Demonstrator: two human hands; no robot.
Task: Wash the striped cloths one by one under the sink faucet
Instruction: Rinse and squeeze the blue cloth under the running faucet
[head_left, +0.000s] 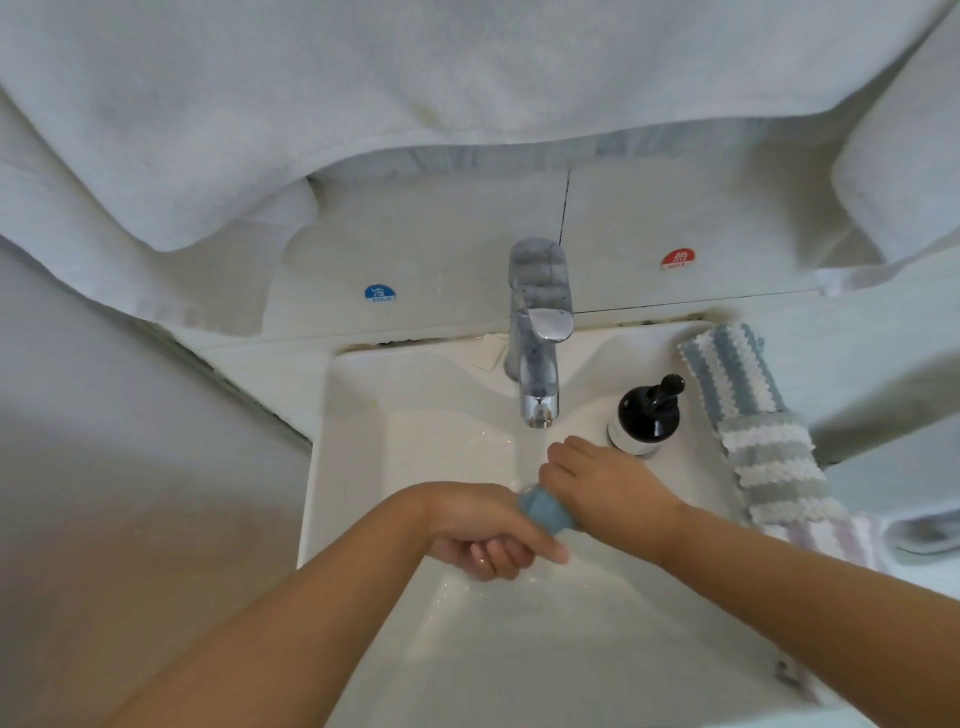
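Fingers of the left hand (480, 535) curl around one end of a bunched blue cloth (548, 509), a ring showing on one of them, while the right hand (597, 486) closes over the other end from above; its fingertips are hidden under the fabric, so only the clasp itself is clear. Both hands meet just below the middle of the frame, inside the white sink (358, 467), with the cloth directly beneath the spout of the chrome faucet (537, 332) and a thin stream of water falling onto it. Just right of the faucet, on the sink's ledge, stands a black pump bottle (647, 413). Further right, along the basin's right rim, lie more striped cloths: a blue-and-white one (727, 371) at the top, a grey-and-white one (774, 467) below it, and a pale purple-and-white one (831, 538) nearest the right forearm. On the wall behind the faucet sit a blue cold sticker (380, 294) at left and a red hot sticker (677, 259) at right. White towels (363, 93) hang across the upper part of the frame.
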